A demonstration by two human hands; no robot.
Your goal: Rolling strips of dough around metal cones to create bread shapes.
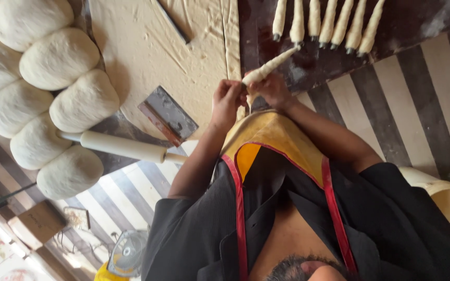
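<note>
at the centre of the frame, just above the yellow apron bib (274,138), the two hands meet around the thick end of a dough-wrapped cone (269,67): the left hand (226,99), on the picture's left, has its grip closed on the base, and the right hand (273,88) pinches the same end from the other side, so the tapered tip points up toward the row of finished cones (326,21) on the dark tray (417,21), likely lined up side by side to keep their shape; the rolling pin (123,147) and metal scraper (167,115) lie by the floured surface (147,47), close to reach, beside a cluster of round dough balls (53,93) at the left; the fingertips are hidden behind dough, the row's tops are cut off by the frame edge, and the lower left clutter is hard to make out
</note>
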